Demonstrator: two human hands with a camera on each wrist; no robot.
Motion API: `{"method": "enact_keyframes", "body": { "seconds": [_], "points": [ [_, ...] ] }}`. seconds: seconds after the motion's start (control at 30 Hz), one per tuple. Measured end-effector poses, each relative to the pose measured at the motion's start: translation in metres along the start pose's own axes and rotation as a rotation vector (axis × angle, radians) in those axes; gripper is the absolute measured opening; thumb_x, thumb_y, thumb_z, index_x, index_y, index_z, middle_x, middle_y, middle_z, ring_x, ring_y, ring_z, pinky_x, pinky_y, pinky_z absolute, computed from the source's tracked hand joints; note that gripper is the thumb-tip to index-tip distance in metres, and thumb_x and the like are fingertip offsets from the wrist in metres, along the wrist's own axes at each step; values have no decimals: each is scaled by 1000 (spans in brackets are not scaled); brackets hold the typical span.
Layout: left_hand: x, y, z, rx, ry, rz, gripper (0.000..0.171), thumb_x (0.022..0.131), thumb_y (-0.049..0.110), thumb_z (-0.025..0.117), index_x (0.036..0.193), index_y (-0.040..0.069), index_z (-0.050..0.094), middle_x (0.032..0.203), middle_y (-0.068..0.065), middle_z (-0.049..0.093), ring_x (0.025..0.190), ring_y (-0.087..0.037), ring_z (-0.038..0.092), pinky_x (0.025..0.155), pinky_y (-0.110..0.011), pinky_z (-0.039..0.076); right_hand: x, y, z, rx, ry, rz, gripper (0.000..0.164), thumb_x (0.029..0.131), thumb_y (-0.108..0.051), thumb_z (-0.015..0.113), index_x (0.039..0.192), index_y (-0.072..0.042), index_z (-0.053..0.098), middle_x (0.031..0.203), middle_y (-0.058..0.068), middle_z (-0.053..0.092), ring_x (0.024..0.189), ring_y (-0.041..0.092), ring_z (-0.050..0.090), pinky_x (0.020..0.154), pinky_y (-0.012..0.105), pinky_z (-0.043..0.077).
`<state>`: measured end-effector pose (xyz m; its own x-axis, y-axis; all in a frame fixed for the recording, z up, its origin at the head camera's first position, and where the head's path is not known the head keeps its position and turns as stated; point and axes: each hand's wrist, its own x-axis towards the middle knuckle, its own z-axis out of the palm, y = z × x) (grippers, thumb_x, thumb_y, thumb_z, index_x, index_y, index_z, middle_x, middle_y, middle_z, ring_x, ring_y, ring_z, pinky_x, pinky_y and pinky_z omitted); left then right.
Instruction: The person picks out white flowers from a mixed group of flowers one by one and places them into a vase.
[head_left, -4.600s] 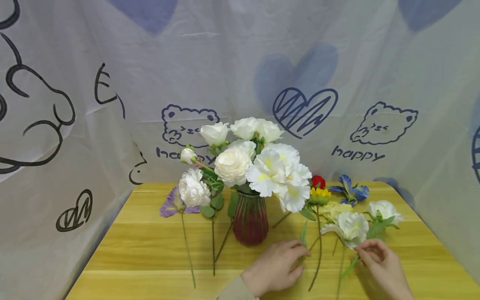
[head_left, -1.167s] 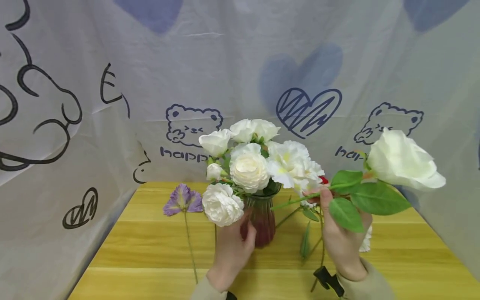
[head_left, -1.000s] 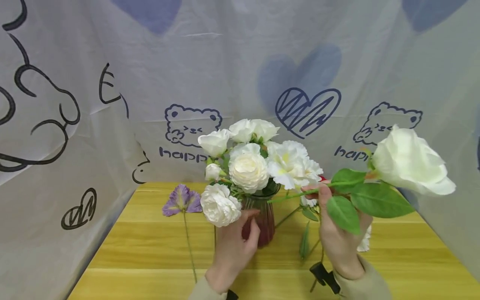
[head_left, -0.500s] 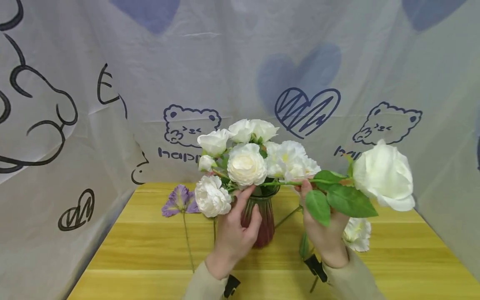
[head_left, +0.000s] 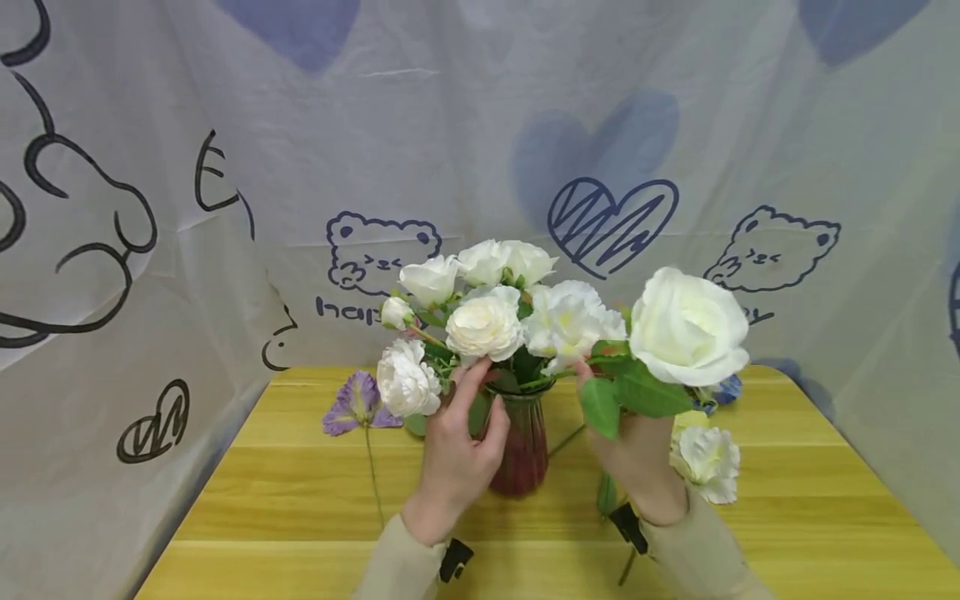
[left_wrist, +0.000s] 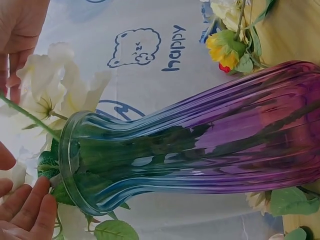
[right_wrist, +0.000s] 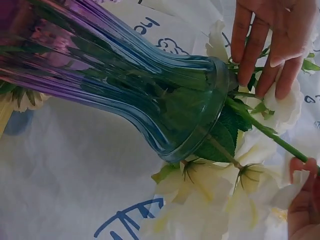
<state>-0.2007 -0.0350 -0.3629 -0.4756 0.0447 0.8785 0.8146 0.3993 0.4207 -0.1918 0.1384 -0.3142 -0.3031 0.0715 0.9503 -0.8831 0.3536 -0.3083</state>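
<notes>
My right hand (head_left: 637, 462) pinches the green stem (right_wrist: 280, 142) of a large white rose (head_left: 686, 329), its bloom leaning out to the right with broad leaves below. The stem's lower end reaches the rim of a ribbed glass vase (head_left: 521, 454), blue-green above and pink-purple below. Several white flowers stand in it, among them a ranunculus (head_left: 486, 325), an iris-like bloom (head_left: 570, 323) and a peony-like one (head_left: 408, 379) at the left. My left hand (head_left: 459, 458) is at the vase mouth, its fairly straight fingers (right_wrist: 257, 47) against the leaves and stems beside the rim.
A purple flower (head_left: 360, 404) lies on the wooden table (head_left: 300, 500) left of the vase. To the right lie a white ruffled flower (head_left: 708, 462), a blue one (head_left: 726, 390) and, in the left wrist view, a yellow one (left_wrist: 225, 50). A printed cloth (head_left: 465, 150) hangs behind.
The rose was picked up from the table at the right and brought over to the vase; its stem end now meets the mouth. My left hand rose from the vase's side to its rim.
</notes>
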Motion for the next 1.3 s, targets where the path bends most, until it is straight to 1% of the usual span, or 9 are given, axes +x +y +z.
{"method": "enact_keyframes", "body": {
  "seconds": [0.1, 0.27, 0.4, 0.53, 0.67, 0.77, 0.97, 1.17, 1.3],
  "points": [
    [0, 0, -1, -1, -7, -5, 48, 81, -3, 59, 129, -1, 51, 114, -15, 61, 102, -27, 60, 88, -36, 51, 2, 1, 2, 14, -43, 13, 24, 76, 10, 63, 98, 14, 57, 86, 19, 64, 78, 21, 61, 72, 22, 53],
    [1, 1, -1, -4, -16, -14, 48, 82, -3, 59, 130, 0, 51, 115, -15, 61, 103, -27, 60, 87, -37, 52, 7, 0, 4, -45, -68, -4, 29, 78, 6, 63, 105, 12, 56, 91, 17, 65, 81, 23, 62, 74, 22, 54],
    [0, 1, -1, -2, -23, -23, 48, 83, -2, 58, 130, 0, 50, 118, -14, 60, 103, -27, 60, 86, -38, 52, 11, 3, 2, -101, -73, -5, 24, 79, 5, 63, 103, 10, 58, 91, 16, 65, 79, 22, 61, 74, 22, 53],
    [0, 1, -2, 4, -31, -34, 49, 83, -2, 58, 131, 1, 50, 122, -14, 59, 106, -27, 59, 88, -37, 52, 11, 7, 1, -76, -105, 40, 22, 79, 9, 64, 100, 8, 60, 89, 14, 65, 78, 21, 61, 73, 21, 52],
    [0, 2, -3, 7, -37, -41, 50, 83, -1, 58, 132, 1, 49, 123, -13, 58, 109, -27, 58, 92, -37, 50, 8, 11, 3, -74, -143, 72, 26, 76, 10, 67, 101, 6, 61, 92, 13, 66, 81, 23, 62, 76, 23, 52],
    [0, 2, -3, 4, -39, -42, 50, 83, -1, 59, 132, 1, 50, 122, -13, 58, 109, -27, 57, 93, -38, 49, 4, 12, 4, -134, -170, 81, 24, 77, 7, 69, 100, 4, 63, 91, 13, 67, 80, 22, 63, 72, 27, 53],
    [0, 2, -3, 3, -40, -45, 49, 83, -1, 59, 131, 1, 50, 124, -14, 58, 112, -27, 56, 94, -38, 49, -1, 13, 4, -203, -251, 187, 16, 77, 4, 68, 91, 0, 62, 81, 9, 64, 70, 17, 60, 59, 34, 53],
    [-1, 3, -3, 3, -40, -51, 49, 83, 0, 59, 131, 1, 50, 128, -14, 56, 116, -27, 54, 96, -39, 47, -8, 15, 9, -215, -211, 170, 26, 69, 7, 74, 91, 1, 62, 83, 10, 66, 80, 21, 63, 70, 40, 55],
    [-2, 3, -2, 6, -41, -53, 49, 84, 0, 58, 131, 1, 50, 129, -15, 55, 115, -28, 55, 94, -38, 49, -15, 20, 13, -237, -209, 170, 29, 68, 5, 78, 92, -1, 63, 84, 9, 67, 83, 21, 64, 73, 40, 55]
  ]
}}
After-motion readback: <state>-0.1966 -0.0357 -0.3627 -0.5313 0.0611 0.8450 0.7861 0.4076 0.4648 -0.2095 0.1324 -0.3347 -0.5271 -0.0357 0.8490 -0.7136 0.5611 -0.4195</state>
